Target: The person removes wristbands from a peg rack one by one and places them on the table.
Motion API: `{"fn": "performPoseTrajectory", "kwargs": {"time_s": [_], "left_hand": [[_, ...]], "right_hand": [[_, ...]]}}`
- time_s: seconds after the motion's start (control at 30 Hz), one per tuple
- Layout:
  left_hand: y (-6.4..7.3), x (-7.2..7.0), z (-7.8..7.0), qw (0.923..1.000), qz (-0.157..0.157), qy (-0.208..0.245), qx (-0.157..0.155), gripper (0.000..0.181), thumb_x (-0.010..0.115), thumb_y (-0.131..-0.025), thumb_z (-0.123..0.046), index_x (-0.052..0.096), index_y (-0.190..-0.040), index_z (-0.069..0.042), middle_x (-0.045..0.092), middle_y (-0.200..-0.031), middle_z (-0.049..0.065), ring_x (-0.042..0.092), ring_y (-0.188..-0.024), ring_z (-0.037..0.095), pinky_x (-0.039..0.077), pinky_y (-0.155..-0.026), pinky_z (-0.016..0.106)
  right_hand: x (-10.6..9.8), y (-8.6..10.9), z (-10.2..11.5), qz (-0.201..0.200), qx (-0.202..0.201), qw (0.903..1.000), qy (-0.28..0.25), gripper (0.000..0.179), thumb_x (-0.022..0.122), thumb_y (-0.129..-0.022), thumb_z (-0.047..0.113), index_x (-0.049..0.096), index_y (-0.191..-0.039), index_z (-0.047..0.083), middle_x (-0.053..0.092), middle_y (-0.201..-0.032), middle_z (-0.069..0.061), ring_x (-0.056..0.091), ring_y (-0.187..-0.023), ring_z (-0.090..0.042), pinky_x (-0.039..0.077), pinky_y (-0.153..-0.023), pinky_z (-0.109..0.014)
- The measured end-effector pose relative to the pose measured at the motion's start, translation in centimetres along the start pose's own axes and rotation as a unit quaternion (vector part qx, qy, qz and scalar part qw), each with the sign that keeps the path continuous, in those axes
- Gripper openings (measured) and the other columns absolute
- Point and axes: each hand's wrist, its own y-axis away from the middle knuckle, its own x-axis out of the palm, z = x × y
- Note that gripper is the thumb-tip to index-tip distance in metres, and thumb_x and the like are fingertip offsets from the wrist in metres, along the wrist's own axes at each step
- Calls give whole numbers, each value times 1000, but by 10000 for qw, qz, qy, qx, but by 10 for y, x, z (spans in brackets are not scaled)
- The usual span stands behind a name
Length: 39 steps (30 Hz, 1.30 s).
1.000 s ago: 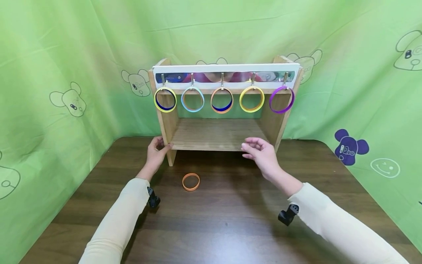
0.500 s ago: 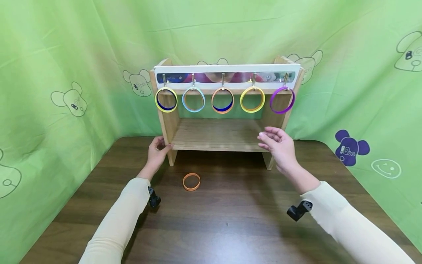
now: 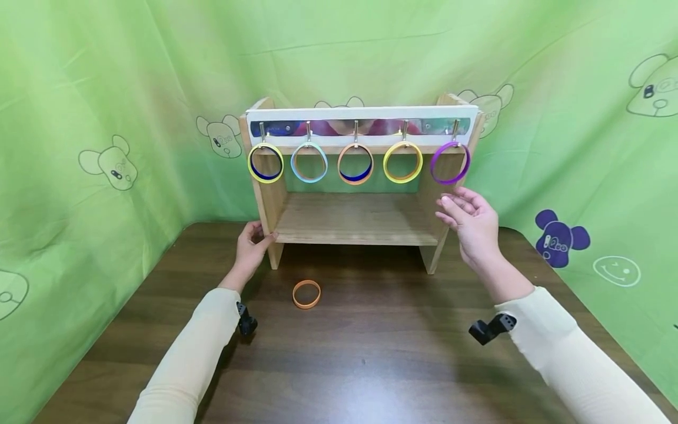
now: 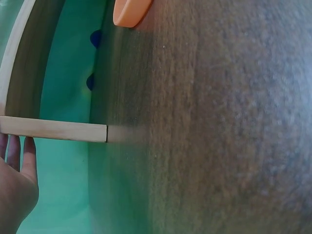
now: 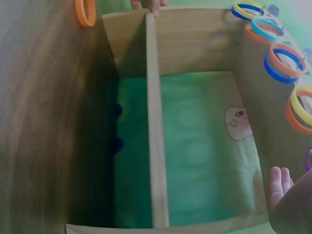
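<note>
My left hand (image 3: 250,252) grips the left side panel of a wooden shelf (image 3: 349,218), its thumb at the front edge and its fingers against the outer face. In the left wrist view those fingers touch the side panel (image 4: 58,129). My right hand (image 3: 474,232) is raised by the shelf's right side, fingers loosely bent with nothing between them. A purple wristband (image 3: 434,168) hangs on a hook just above its fingertips; whether they touch it I cannot tell. One orange wristband (image 3: 306,307) lies on the table in front of the shelf.
More wristbands hang from the hook rail (image 3: 365,112): a yellow one with blue (image 3: 266,179), a light blue one (image 3: 309,179), an orange one with blue (image 3: 355,178) and a yellow one with orange (image 3: 402,180). A green curtain (image 3: 132,70) surrounds the brown table (image 3: 318,365).
My right hand has moved right and up from in front of the shelf board to below the purple wristband. The left hand and the wristbands stay where they were.
</note>
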Motion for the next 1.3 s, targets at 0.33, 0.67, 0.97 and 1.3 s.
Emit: {"fn": "performPoseTrajectory", "kwargs": {"time_s": [0.33, 0.67, 0.97, 1.3], "left_hand": [[-14, -3, 35, 9999, -99, 103, 16, 38, 67, -89, 1, 53, -123, 9, 55, -115, 22, 48, -101, 21, 43, -79, 19], [-14, -3, 39, 9998, -160, 39, 144, 37, 68, -87, 1, 53, -121, 8, 56, -113, 21, 49, -100, 22, 44, -79, 22], [-15, -2, 37, 9998, -118, 6, 129, 36, 68, -87, 1, 54, -120, 8, 57, -112, 21, 50, -99, 21, 44, -78, 21], [-16, -3, 38, 9999, -125, -2, 97, 35, 67, -88, 1, 54, -120, 8, 57, -110, 17, 49, -97, 17, 45, -77, 20]], "right_hand": [[-3, -11, 13, 21, 34, 9996, -277, 37, 72, -83, -5, 55, -116, -3, 65, -99, -14, 69, -88, -20, 54, -76, -29], [-1, -18, 23, -108, 365, 9992, -138, 47, 73, -84, -2, 50, -124, -5, 65, -102, -12, 69, -87, -19, 55, -75, -30], [0, -23, 30, -133, 379, 9989, 237, 50, 70, -87, 1, 48, -131, -4, 68, -102, -11, 69, -84, -18, 56, -73, -28], [2, -23, 34, -219, 367, 9991, 82, 32, 69, -87, -2, 60, -117, -2, 70, -94, -10, 69, -79, -17, 56, -67, -28]]}}
